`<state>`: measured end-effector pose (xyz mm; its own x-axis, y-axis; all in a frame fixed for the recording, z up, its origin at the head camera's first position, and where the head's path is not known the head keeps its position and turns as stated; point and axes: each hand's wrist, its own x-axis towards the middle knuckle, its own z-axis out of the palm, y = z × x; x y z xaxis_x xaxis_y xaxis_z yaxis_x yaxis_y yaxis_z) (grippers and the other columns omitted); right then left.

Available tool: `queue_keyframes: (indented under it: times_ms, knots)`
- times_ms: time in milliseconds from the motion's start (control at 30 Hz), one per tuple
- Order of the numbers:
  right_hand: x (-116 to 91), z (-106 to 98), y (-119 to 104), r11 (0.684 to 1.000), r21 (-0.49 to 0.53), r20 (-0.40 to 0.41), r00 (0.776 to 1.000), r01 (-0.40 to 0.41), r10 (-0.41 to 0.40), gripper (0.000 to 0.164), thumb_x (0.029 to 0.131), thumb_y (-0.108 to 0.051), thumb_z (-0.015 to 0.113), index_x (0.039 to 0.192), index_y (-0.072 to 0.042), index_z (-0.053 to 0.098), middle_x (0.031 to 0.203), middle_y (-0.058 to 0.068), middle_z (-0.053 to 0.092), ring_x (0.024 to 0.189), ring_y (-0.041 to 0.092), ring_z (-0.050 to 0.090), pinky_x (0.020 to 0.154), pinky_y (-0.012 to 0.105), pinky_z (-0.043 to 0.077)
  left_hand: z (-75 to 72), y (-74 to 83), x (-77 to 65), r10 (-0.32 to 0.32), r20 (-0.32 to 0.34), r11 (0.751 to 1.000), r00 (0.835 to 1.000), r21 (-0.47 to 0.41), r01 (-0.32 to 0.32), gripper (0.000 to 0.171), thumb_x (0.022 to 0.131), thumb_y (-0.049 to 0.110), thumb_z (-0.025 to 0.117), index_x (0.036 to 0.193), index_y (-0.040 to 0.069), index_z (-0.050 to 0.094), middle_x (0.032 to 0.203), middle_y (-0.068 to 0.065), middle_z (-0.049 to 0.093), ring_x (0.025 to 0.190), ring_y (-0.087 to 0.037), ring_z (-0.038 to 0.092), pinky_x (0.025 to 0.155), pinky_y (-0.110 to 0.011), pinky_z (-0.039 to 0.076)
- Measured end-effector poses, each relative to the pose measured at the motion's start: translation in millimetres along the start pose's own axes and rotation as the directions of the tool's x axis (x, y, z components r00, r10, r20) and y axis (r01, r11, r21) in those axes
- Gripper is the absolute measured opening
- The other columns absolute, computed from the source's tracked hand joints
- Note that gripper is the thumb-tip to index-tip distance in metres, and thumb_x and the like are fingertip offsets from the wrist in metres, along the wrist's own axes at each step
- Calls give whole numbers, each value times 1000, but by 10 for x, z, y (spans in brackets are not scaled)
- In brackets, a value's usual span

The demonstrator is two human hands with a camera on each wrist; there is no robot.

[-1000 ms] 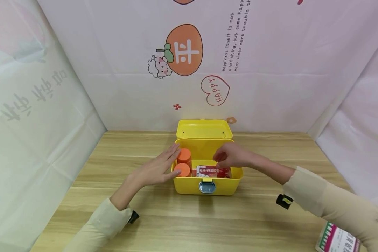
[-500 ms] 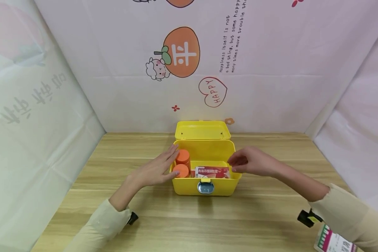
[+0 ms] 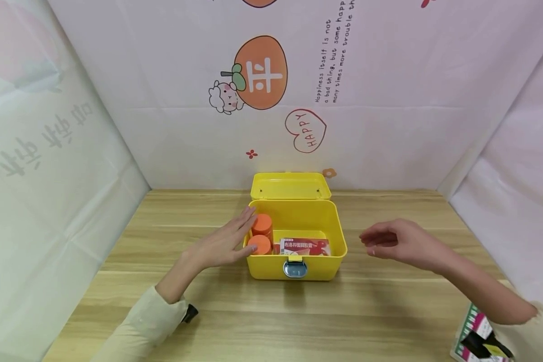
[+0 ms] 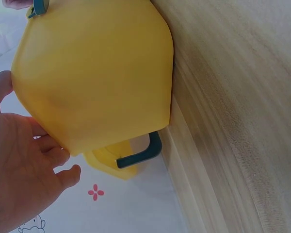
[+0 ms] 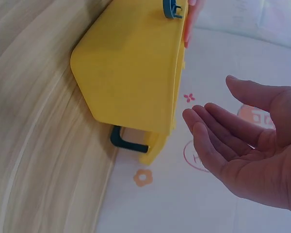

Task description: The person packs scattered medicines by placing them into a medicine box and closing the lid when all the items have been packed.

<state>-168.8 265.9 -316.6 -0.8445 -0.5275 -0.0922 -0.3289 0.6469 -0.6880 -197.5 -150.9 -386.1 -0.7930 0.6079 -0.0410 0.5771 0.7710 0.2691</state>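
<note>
A yellow lidded box [image 3: 319, 269] stands on the table with its lid [image 3: 291, 187] tipped back. Inside, at its left end, are two orange-capped bottles [image 3: 259, 244]. Beside them lies a red and white medicine carton [image 3: 305, 246], with Chinese print on its face. My left hand [image 3: 221, 245] rests at the box's left rim, fingers stretched along it; in the left wrist view the fingertips [image 4: 58, 156] touch the rim. Off to the right of the box, my right hand [image 3: 402, 243] hovers with loosely bent fingers and nothing in it.
A green, magenta and white carton [image 3: 472, 327] lies at the table's lower right, partly covered by the right wrist camera [image 3: 484, 346]. A printed cloth [image 3: 380, 146] hangs behind the wooden table [image 3: 199, 311]. A dark green handle [image 5: 128, 144] sticks out behind the box.
My right hand has drawn away from over the red carton, rightward past the box's edge, and its wrist has come over the green and magenta carton. The left hand has stayed in place.
</note>
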Motion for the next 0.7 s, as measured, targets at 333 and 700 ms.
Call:
queue_keyframes:
  times_ms: [333, 700]
  knots:
    - [-329, -69, 269, 998, 3, -61, 996, -67, 67, 43, 96, -22, 67, 129, 5, 61, 121, 17, 70, 96, -6, 66, 78, 18, 57, 4, -4, -10, 15, 4, 1000, 1000, -6, -15, 81, 102, 59, 35, 160, 8, 9, 170, -6, -4, 157, -23, 0, 126, -44, 18]
    - [-727, -167, 656, 987, -21, -135, 978, -162, 158, 46, 99, -19, 63, 134, 11, 54, 124, 25, 67, 94, -16, 60, 74, 18, 57, 6, -13, -10, 1, 3, 1000, 1000, 1, -1, 76, 104, 54, 35, 161, 10, 9, 170, -4, -3, 157, -23, 2, 126, -44, 19]
